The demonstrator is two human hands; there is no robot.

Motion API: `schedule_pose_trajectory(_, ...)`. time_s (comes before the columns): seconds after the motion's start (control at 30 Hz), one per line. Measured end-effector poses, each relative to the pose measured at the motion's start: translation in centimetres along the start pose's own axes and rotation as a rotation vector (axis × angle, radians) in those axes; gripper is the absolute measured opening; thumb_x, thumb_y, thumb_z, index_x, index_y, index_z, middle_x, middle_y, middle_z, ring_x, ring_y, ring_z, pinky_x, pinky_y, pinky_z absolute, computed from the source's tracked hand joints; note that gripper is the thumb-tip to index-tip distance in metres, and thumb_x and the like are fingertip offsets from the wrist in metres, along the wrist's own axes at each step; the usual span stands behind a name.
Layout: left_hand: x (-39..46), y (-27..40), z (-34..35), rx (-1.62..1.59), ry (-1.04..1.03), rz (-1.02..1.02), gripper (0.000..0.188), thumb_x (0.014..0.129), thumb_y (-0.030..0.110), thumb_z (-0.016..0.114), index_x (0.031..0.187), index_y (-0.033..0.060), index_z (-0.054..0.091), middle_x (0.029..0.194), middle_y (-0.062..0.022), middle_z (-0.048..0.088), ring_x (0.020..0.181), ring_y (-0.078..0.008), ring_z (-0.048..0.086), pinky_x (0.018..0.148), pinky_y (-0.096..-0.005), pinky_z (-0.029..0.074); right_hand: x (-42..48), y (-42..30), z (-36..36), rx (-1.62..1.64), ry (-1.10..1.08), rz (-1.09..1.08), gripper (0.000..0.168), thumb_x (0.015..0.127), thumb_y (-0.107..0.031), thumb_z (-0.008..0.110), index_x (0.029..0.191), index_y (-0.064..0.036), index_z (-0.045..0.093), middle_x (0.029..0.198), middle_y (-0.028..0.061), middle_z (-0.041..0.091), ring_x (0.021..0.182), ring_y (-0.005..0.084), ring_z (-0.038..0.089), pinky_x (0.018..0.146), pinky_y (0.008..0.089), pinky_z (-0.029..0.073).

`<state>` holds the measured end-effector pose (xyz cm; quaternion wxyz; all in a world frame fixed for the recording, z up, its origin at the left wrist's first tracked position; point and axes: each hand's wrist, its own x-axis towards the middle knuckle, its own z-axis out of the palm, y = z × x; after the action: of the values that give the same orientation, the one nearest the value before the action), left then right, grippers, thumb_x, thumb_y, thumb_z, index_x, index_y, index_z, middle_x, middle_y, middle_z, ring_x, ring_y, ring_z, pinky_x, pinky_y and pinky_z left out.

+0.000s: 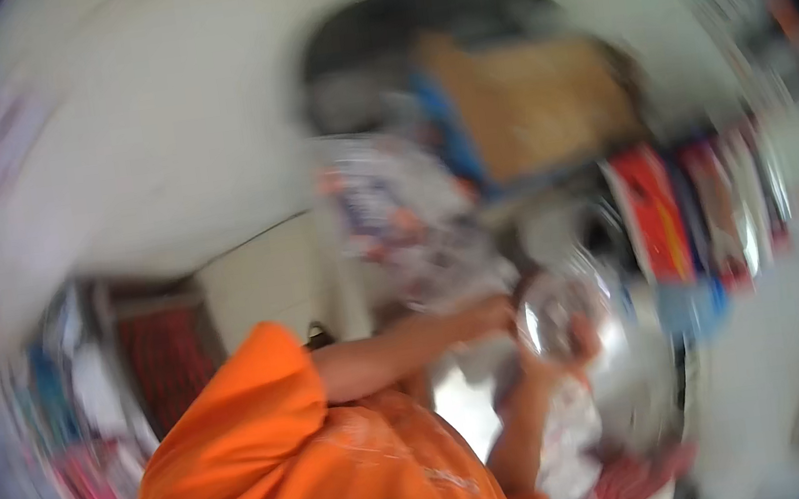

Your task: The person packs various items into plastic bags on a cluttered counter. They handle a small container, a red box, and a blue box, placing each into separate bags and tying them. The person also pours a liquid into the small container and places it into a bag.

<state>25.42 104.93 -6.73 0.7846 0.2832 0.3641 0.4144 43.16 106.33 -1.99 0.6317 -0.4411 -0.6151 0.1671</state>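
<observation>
The picture is strongly blurred. My left hand [493, 315] reaches in from the left, its fingers at the left edge of a round, shiny, transparent object [552, 305], perhaps a plastic lid or bowl. From below comes my right hand [542, 368], with fingers over the lower right part of that round object, gripping it. Whether the left fingers grip it too is not clear. Up and to the left of the hands lies a printed clear plastic bag [395, 212]. Both arms wear orange sleeves.
An open cardboard box [540, 106] stands beyond the hands, with blue material along its side. Red and other coloured packets [649, 216] are at the right. A dark frame with a red patterned panel [166, 348] is at the left. White plastic [569, 447] and red cloth-like material [638, 479] lie below.
</observation>
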Motion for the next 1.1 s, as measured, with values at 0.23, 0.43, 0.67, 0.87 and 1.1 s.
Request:
schedule_pose_trajectory(0.23, -24.2, -0.4, -3.3, 0.304, 0.259, 0.174, 0.03, 0.095, 0.021, 0.055, 0.119, 0.0034, 0.06, 0.109, -0.0111, 0.066, 0.092, -0.0216, 0.064, 0.084, -0.0346, 0.053, -2.7, -19.2, 10.8, 0.133, -0.745, -0.354, 0.069, 0.075, -0.038, 0.085, 0.122, 0.001, 0.053, 0.119, 0.0147, 0.059, 0.113, 0.0314, 0.058, 0.097, 0.0443, 0.047)
schedule_pose_trajectory(0.43, -49.6, -8.4, -6.3, 0.187, 0.994, 0.469, 0.034, 0.093, 0.022, 0.06, 0.122, 0.0042, 0.057, 0.112, -0.0105, 0.064, 0.097, -0.0215, 0.062, 0.086, -0.0352, 0.05, -17.8, -31.2, 21.3, 0.625, -1.298, -0.538, 0.058, 0.071, -0.019, 0.086, 0.117, 0.0, 0.056, 0.12, 0.0169, 0.058, 0.117, 0.035, 0.055, 0.103, 0.0488, 0.043)
schedule_pose_trajectory(0.67, -69.1, -19.7, -7.4, -0.131, 1.89, 0.832, 0.034, 0.092, 0.016, 0.061, 0.124, 0.0065, 0.054, 0.113, -0.0069, 0.062, 0.099, -0.0167, 0.06, 0.085, -0.0338, 0.051, -44.5, -47.6, 26.9, 1.077, -2.033, -0.179, 0.069, 0.067, -0.01, 0.086, 0.125, -0.003, 0.05, 0.122, 0.0144, 0.054, 0.115, 0.0276, 0.055, 0.099, 0.0406, 0.045)
schedule_pose_trajectory(0.87, -91.6, -34.6, -5.5, -0.493, 3.26, 0.391, 0.03, 0.092, 0.021, 0.064, 0.115, 0.0017, 0.058, 0.099, -0.0111, 0.067, 0.088, -0.0197, 0.066, 0.078, -0.0325, 0.052, -68.0, -56.2, 28.7, 1.098, -2.205, -0.458, 0.051, 0.068, -0.012, 0.086, 0.11, -0.005, 0.058, 0.111, 0.0118, 0.061, 0.104, 0.0277, 0.059, 0.095, 0.0381, 0.046)
schedule_pose_trajectory(1.1, -108.1, -44.4, -3.6, -0.867, 3.021, -0.87, 0.054, 0.079, 0.029, 0.075, 0.116, -0.0021, 0.051, 0.109, -0.024, 0.057, 0.113, -0.039, 0.055, 0.094, -0.0466, 0.047, -85.0, -61.5, 30.1, 1.194, -2.078, -0.854, 0.045, 0.064, -0.021, 0.088, 0.096, -0.007, 0.059, 0.117, 0.0185, 0.056, 0.111, 0.0372, 0.053, 0.092, 0.0428, 0.045)
